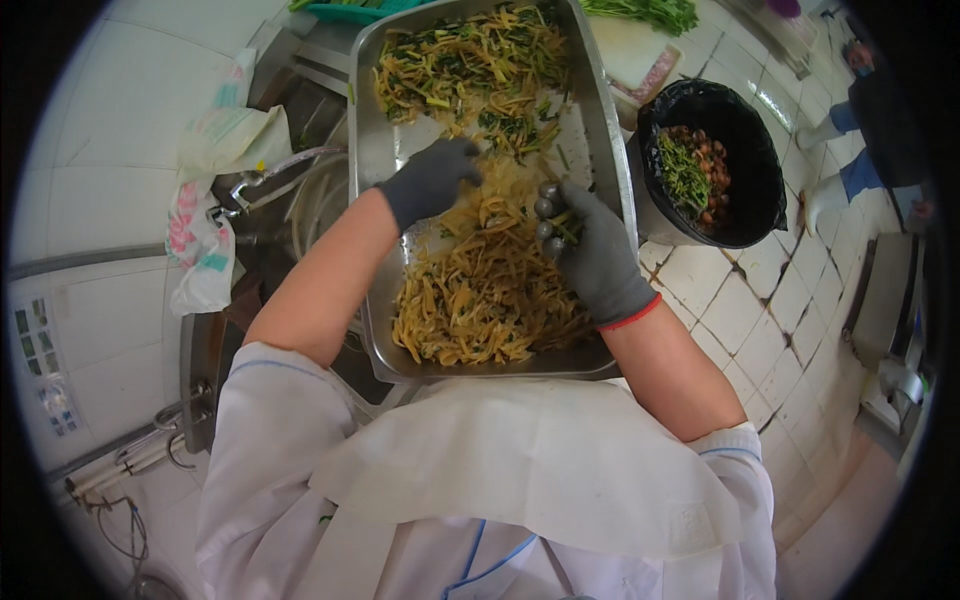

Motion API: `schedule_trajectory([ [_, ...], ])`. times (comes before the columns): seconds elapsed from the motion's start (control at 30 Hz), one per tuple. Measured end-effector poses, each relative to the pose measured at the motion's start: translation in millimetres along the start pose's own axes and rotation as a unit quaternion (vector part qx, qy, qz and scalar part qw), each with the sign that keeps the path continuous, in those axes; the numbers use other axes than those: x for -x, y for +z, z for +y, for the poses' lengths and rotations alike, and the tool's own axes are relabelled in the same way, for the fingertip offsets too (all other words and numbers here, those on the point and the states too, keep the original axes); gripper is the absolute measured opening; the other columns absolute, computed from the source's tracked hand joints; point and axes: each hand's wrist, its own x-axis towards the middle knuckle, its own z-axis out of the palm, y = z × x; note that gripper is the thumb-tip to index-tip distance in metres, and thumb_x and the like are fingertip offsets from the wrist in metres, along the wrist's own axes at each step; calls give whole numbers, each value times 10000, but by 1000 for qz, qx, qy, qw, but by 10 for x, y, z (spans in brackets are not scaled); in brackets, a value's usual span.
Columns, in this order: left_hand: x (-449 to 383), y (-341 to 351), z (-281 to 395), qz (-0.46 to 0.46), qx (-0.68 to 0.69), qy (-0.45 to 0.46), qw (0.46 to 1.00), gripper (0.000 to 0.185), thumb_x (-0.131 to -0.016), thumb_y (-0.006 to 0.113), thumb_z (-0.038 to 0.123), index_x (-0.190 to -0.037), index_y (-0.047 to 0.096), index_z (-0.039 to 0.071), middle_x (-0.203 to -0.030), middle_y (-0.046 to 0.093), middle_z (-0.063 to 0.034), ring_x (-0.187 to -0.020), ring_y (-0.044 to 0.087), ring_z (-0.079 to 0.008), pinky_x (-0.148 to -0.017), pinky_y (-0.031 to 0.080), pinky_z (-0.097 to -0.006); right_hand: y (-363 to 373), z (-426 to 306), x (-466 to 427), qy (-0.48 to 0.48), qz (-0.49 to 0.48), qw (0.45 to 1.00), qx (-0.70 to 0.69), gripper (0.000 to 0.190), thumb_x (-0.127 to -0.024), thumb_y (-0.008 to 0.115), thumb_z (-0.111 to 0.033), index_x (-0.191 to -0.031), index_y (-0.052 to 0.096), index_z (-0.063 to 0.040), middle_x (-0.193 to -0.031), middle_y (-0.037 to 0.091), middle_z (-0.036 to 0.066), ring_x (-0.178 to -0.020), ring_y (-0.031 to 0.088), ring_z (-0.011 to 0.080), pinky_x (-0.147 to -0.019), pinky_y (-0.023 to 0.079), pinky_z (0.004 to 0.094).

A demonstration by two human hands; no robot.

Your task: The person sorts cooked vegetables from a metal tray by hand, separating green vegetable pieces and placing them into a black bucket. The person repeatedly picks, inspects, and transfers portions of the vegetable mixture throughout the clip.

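A deep rectangular stainless-steel pan (616, 150) lies in front of me. Its far part holds a heap of yellowish vegetable strips mixed with chopped greens (472, 64). Nearer to me is a larger heap of yellowish shredded vegetables (487, 300). Both my hands wear grey gloves. My left hand (435, 180) is over the pan's middle, its fingertips down at the strips; whether it grips any is hidden. My right hand (592, 247), at the pan's right side, has its fingers curled around some green stalk pieces (566, 226).
Right of the pan stands a bin lined with a black bag (757, 150), with food scraps inside. A white cutting board (626, 49) and leafy greens (652, 11) lie beyond. At left are a tap (238, 193) and plastic bags (206, 225). A person (885, 127) stands far right.
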Motion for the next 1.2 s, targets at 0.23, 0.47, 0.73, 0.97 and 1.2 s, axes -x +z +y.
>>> schedule_trajectory([
  [0.23,-228,-261,-126,143,82,-115,980,189,-799,598,120,-938,725,96,-1012,658,-120,-929,634,-310,-811,504,-435,-16,33,-44,-6,-16,1000,1,182,-981,508,-256,-960,545,-80,-861,587,42,-687,540,137,-549,399,220],
  [0.47,-880,84,50,140,-17,-201,969,245,-788,678,259,-944,711,74,-915,670,-154,-886,641,-341,-790,505,-448,-27,19,-23,5,1,1000,9,192,-979,514,-266,-1014,563,-84,-873,574,23,-726,520,133,-569,403,198],
  [0.73,-702,-205,-240,192,393,-171,883,209,-764,700,125,-942,692,15,-808,667,-63,-674,608,-165,-630,504,-330,-25,23,-29,-2,4,1000,9,198,-990,498,-258,-1025,565,-75,-884,580,30,-735,524,136,-583,406,206],
  [0.97,-335,-759,185,114,558,-131,811,298,-832,666,123,-1082,633,-35,-812,630,-73,-711,605,-138,-654,510,-287,163,-26,-119,-27,-24,999,17,258,-1005,474,-280,-1056,556,-41,-923,581,44,-774,534,152,-613,421,211],
  [1.2,-563,-460,79,151,209,-145,955,246,-822,672,111,-1057,692,38,-948,708,-108,-822,671,-223,-753,531,-351,205,-49,-308,-29,1,999,-35,233,-982,510,-252,-1047,551,-31,-892,566,59,-725,537,161,-561,413,221],
])
